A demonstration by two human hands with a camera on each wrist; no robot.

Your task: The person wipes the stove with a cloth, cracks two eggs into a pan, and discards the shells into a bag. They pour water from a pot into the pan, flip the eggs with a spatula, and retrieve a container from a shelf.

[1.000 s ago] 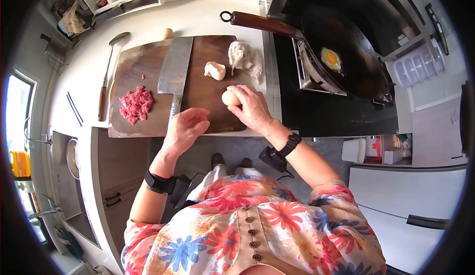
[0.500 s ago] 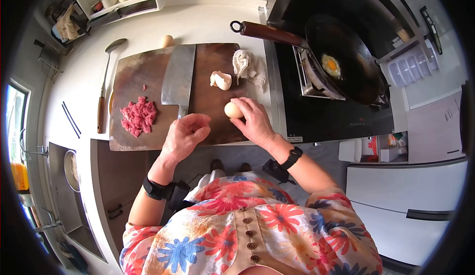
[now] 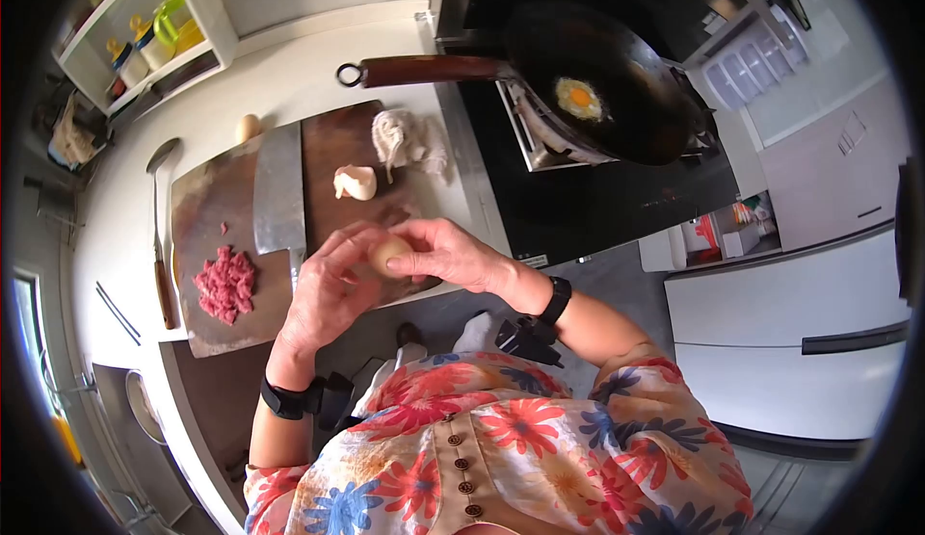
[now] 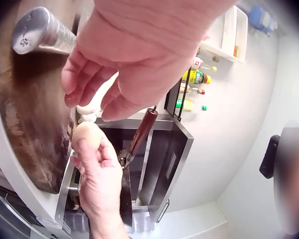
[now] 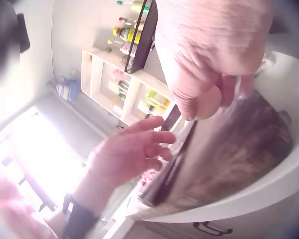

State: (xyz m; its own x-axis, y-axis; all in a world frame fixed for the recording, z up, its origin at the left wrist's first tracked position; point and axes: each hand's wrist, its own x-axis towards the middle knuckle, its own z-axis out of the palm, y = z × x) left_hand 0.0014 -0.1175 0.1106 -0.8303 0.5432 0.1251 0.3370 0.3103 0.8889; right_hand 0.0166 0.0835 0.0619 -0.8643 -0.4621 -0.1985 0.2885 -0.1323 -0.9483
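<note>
The right hand [image 3: 453,258] pinches a whole egg [image 3: 389,255] between thumb and fingers above the front of the cutting board [image 3: 207,193]. Beside the egg is the left hand [image 3: 330,289], its fingers loosely bent and holding nothing; the left wrist view shows a gap between it and the egg [image 4: 86,136]. In the right wrist view the left hand [image 5: 132,152] has spread fingers. Behind the hands, an eggshell [image 3: 356,182] and a cleaver [image 3: 278,188] lie on the board, with chopped red meat [image 3: 225,286] at its left.
A wok [image 3: 626,102] with a frying egg [image 3: 579,98] stands on the stove at the right, its handle [image 3: 434,70] reaching over the counter. A crumpled cloth [image 3: 405,142] is near the board's back right corner. Another egg [image 3: 248,128] and a ladle [image 3: 160,236] lie beyond the board.
The two hands have come closer together, the left beside the egg held by the right. The head view has turned, shifting the board and wok leftward in the picture.
</note>
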